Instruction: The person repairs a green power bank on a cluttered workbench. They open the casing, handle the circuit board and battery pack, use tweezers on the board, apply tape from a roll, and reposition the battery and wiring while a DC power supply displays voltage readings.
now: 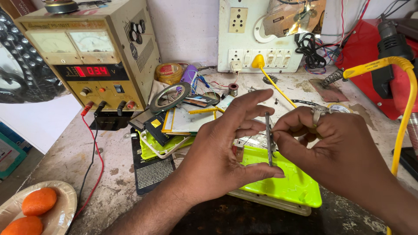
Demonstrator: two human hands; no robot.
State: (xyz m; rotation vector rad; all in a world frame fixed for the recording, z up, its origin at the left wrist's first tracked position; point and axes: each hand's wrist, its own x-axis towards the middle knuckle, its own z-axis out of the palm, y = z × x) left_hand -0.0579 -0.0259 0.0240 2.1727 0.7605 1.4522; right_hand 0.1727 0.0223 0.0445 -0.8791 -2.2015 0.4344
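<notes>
Pinching thin metal tweezers [269,139] upright, right hand [335,139] closed on them; left hand [222,148] fingers spread, thumb and forefinger touching tweezers; both just above lime-green tray [291,182] on counter [113,174]; power supply [93,56] well left-behind tray; plate [65,213] with oranges far left; yellow cable [407,109] right.

Bright, even daylight, soft shadows, sharp focus throughout, slight wide-angle bending at the edges, no glare.
</notes>
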